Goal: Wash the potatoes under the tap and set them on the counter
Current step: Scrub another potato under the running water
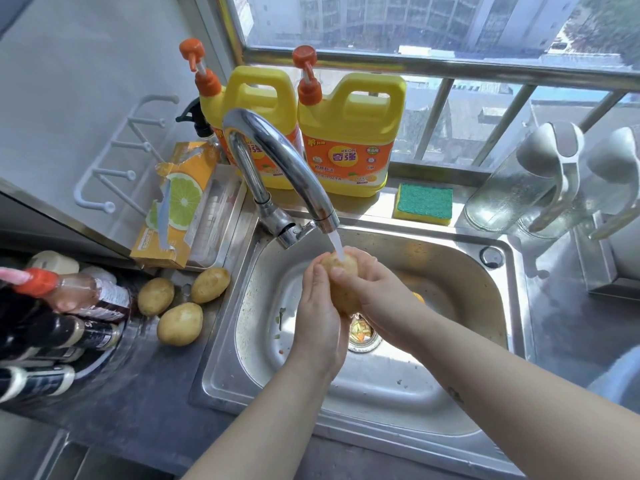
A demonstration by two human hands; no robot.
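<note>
Sunlit steel sink (516, 299) sat below a window, and the tap (277, 150) ran a thin stream (336, 245) into it. Both hands held one potato (341, 271) over the basin, above the drain (362, 336). Its long axis ran away from the person, far end tipped up into the water. The left hand (318, 317) cupped its left side with fingers curled round it. The right hand (377, 289) wrapped its right side, thumb across the front. Three spare potatoes (180, 323) lay close together on the counter (138, 393), just left of the sink. Two jugs (349, 140) and a sponge (423, 203) stood behind.
</note>
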